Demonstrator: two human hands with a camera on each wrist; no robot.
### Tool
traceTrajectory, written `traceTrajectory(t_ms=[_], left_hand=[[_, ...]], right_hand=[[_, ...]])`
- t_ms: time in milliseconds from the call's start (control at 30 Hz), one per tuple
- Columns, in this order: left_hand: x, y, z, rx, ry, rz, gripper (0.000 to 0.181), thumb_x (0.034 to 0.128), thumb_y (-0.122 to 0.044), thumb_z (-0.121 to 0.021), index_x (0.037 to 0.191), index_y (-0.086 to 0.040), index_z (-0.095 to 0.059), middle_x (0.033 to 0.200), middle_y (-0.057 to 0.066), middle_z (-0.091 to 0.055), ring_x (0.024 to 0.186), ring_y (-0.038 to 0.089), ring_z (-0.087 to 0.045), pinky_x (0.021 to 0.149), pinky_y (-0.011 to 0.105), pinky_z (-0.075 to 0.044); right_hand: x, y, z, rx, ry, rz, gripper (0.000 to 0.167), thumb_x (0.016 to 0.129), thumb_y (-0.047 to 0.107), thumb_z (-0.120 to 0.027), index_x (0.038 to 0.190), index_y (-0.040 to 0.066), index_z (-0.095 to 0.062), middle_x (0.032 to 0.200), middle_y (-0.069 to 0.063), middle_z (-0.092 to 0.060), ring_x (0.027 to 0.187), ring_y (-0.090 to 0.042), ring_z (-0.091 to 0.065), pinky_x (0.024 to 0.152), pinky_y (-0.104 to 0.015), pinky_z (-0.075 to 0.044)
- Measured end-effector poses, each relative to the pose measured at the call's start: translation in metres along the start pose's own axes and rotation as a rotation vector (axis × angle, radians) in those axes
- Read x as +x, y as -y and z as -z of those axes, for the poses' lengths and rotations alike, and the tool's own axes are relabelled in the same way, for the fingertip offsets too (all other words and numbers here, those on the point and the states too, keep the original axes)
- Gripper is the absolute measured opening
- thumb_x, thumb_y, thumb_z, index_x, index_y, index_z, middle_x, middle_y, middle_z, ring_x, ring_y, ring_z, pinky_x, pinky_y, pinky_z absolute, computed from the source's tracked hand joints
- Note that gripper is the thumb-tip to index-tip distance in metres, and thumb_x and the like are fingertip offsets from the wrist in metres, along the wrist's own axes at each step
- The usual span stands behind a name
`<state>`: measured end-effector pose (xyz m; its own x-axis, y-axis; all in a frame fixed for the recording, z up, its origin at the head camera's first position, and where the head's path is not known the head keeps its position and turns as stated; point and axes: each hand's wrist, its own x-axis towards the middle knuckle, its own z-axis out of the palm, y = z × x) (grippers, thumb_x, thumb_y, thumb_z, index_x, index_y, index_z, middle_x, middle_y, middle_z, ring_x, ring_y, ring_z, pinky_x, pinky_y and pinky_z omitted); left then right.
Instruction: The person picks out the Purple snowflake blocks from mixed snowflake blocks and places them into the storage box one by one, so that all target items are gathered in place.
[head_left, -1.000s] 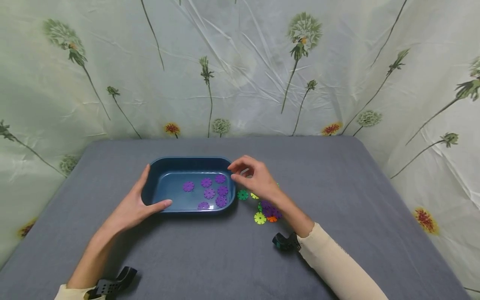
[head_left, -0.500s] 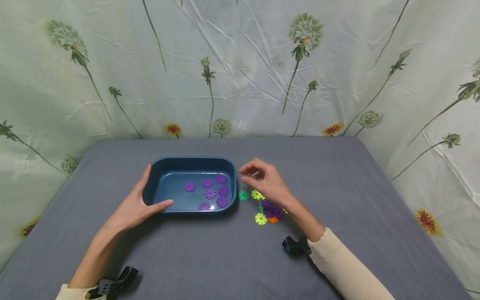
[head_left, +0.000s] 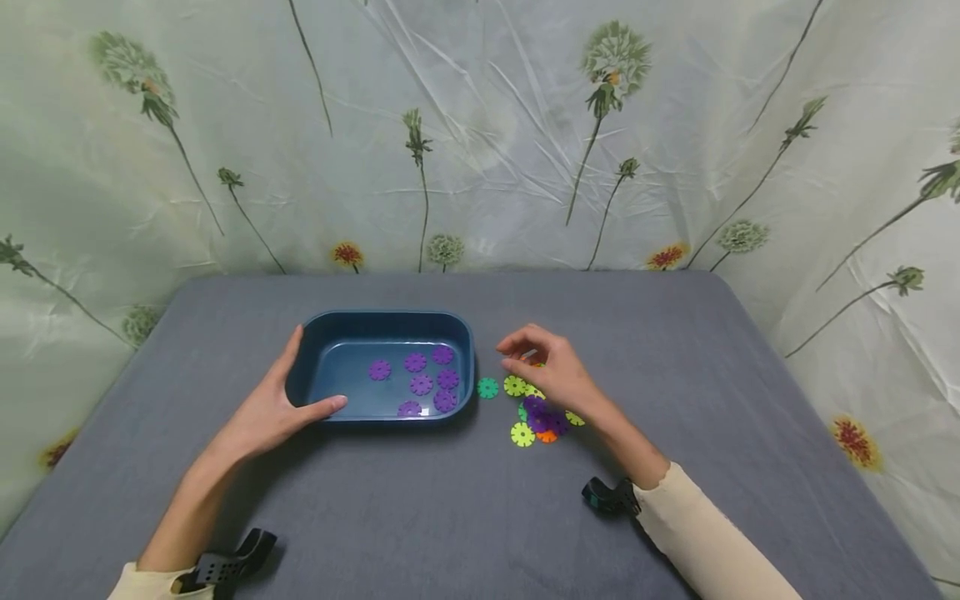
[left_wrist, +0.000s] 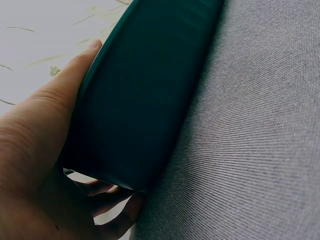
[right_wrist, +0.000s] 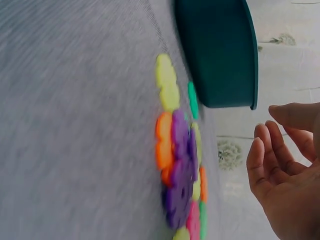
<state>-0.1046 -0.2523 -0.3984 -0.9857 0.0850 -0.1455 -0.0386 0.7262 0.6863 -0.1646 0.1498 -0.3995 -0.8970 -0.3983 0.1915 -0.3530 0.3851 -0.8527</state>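
A dark blue plastic tray (head_left: 330, 421) sits on the grey cloth, left of centre. Several purple notched discs (head_left: 379, 370) lie flat inside it, mostly toward its right side. My left hand (head_left: 273, 408) holds the tray's left end, thumb over the near rim and fingers round the far side. Over a loose pile of discs hovers my right hand (head_left: 551, 367), its fingers loosely bent, with a gap between thumb and fingertips and nothing held. In the pile are purple discs (right_wrist: 180, 195), yellow ones (right_wrist: 167, 82), an orange one (head_left: 547, 436) and a green disc (head_left: 487, 388).
The grey cloth-covered table (head_left: 420, 517) runs back to a flower-printed curtain (head_left: 495, 150). The tray's right wall stands close to the green disc. Each wrist wears a black camera mount, such as the right mount (head_left: 609, 496).
My right hand has moved away from the tray's right rim, rightward over the pile, uncovering more yellow discs. The left hand and the tray have stayed in place.
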Motion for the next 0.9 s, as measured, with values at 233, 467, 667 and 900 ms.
traceTrajectory(t_ms=[233,467,667,900], left_hand=[[0.0,0.0,0.0,0.005,0.002,-0.003,0.126,0.0879,-0.051,-0.079,0.166,-0.029,0.018,0.176,0.02,0.006,0.158,0.056,-0.009,0.115,0.082,-0.021],[-0.001,-0.001,0.0,0.004,0.001,-0.001,0.126,0.0878,-0.051,-0.079,0.166,-0.028,0.018,0.176,0.02,0.007,0.158,0.056,-0.009,0.115,0.082,-0.021],[0.0,-0.003,0.0,0.004,0.0,0.002,0.126,0.0875,-0.052,-0.079,0.166,-0.028,0.017,0.176,0.022,0.006,0.158,0.057,-0.009,0.115,0.082,-0.02],[0.0,-0.003,0.0,0.01,-0.003,0.004,0.127,0.0871,-0.052,-0.079,0.166,-0.027,0.017,0.176,0.023,0.006,0.158,0.057,-0.009,0.115,0.083,-0.02]], right_hand=[[-0.009,-0.008,0.009,-0.012,0.017,-0.005,0.021,0.097,0.009,-0.073,0.116,-0.001,-0.072,0.117,-0.017,-0.072,0.102,-0.021,-0.068,0.087,-0.034,-0.057],[-0.015,-0.015,0.016,-0.023,0.037,-0.033,0.021,0.096,0.008,-0.074,0.115,0.001,-0.073,0.116,-0.017,-0.073,0.102,-0.022,-0.068,0.086,-0.033,-0.057],[-0.019,-0.02,0.022,-0.048,0.052,-0.05,0.019,0.094,0.007,-0.076,0.112,0.004,-0.074,0.112,-0.013,-0.075,0.099,-0.02,-0.068,0.083,-0.028,-0.057],[-0.022,-0.024,0.026,-0.035,0.105,-0.049,0.02,0.091,0.0,-0.076,0.111,0.001,-0.073,0.112,-0.015,-0.076,0.093,-0.017,-0.069,0.077,-0.025,-0.059]])
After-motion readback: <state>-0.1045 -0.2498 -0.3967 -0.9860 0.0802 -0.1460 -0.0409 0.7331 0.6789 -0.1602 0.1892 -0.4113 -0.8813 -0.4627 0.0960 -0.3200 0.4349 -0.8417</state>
